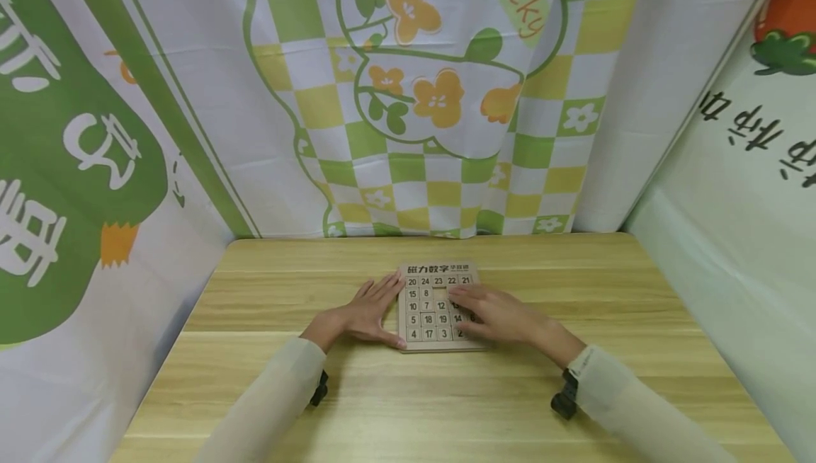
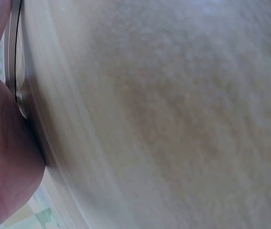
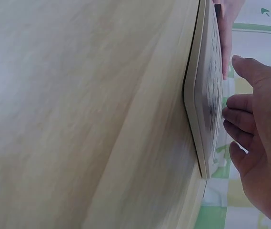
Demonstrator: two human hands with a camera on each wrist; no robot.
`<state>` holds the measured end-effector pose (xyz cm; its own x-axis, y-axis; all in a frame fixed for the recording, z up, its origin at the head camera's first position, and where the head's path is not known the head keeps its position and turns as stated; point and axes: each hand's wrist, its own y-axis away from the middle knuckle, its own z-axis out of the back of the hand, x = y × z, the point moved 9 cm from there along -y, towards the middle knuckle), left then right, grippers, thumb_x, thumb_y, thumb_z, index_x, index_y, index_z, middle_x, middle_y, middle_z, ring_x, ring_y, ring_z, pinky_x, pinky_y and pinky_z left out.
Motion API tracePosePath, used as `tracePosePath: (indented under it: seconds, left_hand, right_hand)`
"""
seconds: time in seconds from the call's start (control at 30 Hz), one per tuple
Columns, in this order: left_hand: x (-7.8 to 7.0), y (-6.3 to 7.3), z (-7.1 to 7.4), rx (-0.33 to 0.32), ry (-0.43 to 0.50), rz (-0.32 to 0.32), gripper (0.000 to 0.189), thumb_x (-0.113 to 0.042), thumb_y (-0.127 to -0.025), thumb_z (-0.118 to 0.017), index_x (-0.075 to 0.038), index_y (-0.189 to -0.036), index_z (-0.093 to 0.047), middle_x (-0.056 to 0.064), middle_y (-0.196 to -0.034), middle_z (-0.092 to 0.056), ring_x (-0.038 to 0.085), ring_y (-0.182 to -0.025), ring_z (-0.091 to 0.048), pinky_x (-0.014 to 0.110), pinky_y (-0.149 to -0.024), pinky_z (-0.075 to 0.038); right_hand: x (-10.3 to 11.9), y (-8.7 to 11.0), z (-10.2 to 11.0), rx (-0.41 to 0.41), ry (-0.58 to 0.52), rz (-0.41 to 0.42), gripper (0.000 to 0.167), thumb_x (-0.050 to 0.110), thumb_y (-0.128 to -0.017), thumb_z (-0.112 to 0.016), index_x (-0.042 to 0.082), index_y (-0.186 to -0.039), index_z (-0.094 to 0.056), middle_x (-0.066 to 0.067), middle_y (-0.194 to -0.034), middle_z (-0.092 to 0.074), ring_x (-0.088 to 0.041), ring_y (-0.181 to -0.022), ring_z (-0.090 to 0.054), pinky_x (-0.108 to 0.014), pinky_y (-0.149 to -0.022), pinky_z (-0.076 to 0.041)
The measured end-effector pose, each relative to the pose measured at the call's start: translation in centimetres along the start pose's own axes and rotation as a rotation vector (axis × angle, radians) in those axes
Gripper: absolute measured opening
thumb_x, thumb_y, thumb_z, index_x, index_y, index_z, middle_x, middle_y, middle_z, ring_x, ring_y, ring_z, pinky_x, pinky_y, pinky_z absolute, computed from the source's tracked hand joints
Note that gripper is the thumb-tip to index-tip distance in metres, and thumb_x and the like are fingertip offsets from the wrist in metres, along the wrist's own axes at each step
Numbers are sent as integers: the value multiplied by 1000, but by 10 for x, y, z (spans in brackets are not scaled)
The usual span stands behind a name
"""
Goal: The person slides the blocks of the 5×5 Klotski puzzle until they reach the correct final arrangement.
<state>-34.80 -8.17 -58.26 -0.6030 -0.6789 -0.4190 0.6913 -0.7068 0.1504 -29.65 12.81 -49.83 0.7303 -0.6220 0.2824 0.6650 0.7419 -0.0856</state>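
A wooden number sliding puzzle [image 1: 403, 307] lies flat on the table, with square numbered tiles in rows below a printed header. A gap shows in its second row, right of the 8 tile [image 1: 426, 294]. My left hand [image 1: 370, 314] rests at the puzzle's left edge, fingers extended and thumb at the lower left corner. Over the right-hand tiles is my right hand [image 1: 500, 318], its fingers loosely bent and hiding several numbers. In the right wrist view those fingertips are close above the tile face; whether any touches a tile, I cannot tell.
The light wood table [image 1: 446, 406] ends at a back edge against a printed curtain [image 1: 440, 187]. More printed cloth hangs at left [image 1: 83, 166] and right [image 1: 733, 187]. A black band [image 1: 564, 396] sits on the right wrist.
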Motion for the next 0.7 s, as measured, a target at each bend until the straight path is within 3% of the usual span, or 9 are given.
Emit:
tracePosePath:
  seconds: [0.2, 0.37, 0.7]
  left_hand:
    - [5, -3, -3, 13, -38, 13, 144, -96, -73, -61, -20, -170, 12, 1, -175, 22, 22, -163, 14, 54, -130, 9]
    - [5, -3, -3, -18, -30, -13, 143, -96, -73, -61, -17, -171, 7, 5, -177, 17, 26, -164, 9, 58, -130, 5]
    - [2, -1, -1, -9, 6, -9, 144, -96, -72, -62, -17, -171, 6, 4, -177, 17, 25, -164, 11, 57, -130, 7]
  right_hand:
    - [7, -11, -5, 6, 4, 30, 64, 40, -106, -65, -2, -153, -53, -23, -157, -52, -42, -145, -50, -59, -118, -42]
    - [14, -19, -9, 11, -4, 52, 64, 40, -106, -64, -1, -154, -51, -22, -159, -50, -44, -146, -47, -61, -120, -38]
    - [16, -26, -19, 87, -26, 25, 63, 41, -108, -59, 4, -159, -47, -18, -165, -43, -43, -151, -42, -60, -122, -36]
